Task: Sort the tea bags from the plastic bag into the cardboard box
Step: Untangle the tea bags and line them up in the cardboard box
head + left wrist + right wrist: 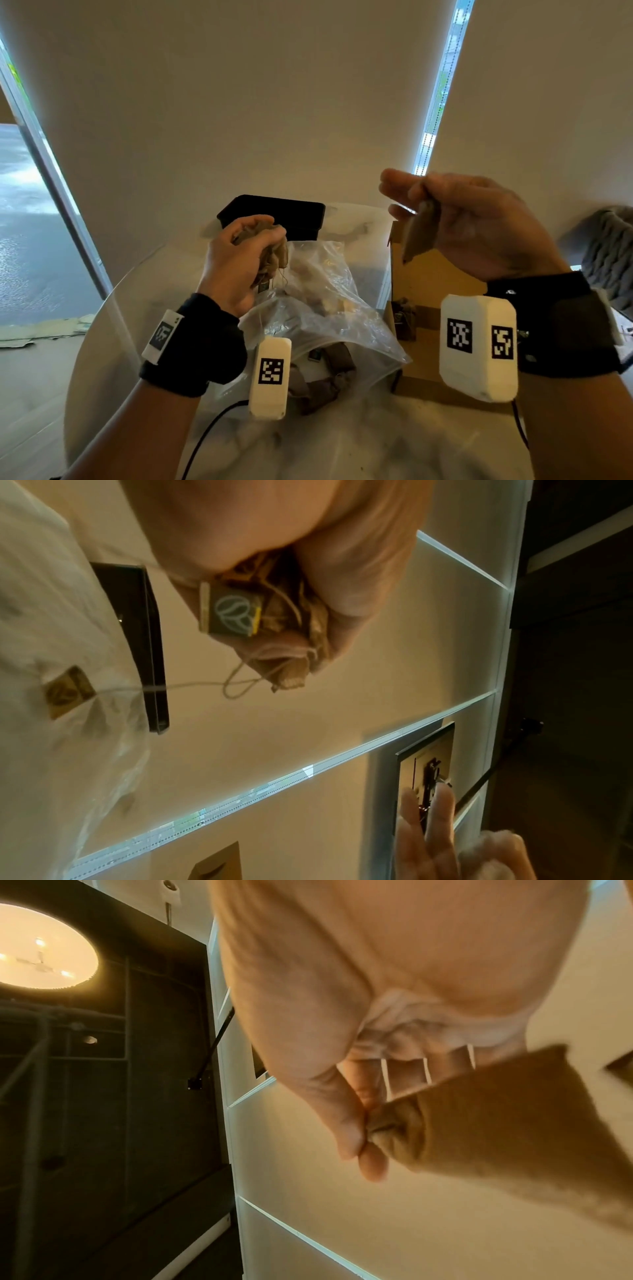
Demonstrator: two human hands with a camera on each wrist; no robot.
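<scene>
My left hand is raised over the clear plastic bag and grips a bunch of brown tea bags, their strings and a dark tag dangling below the fist. More tea bags lie inside the plastic bag. My right hand is held high over the open cardboard box and pinches one brown tea bag by its top between thumb and fingers; it hangs down, blurred. In the right wrist view the same tea bag hangs from the pinch. A tea bag stands in the box's left corner.
A black flat case lies at the back of the round marble table. A black cable runs off the table's front. A grey knitted blanket lies at the right. Roller blinds hang behind the table.
</scene>
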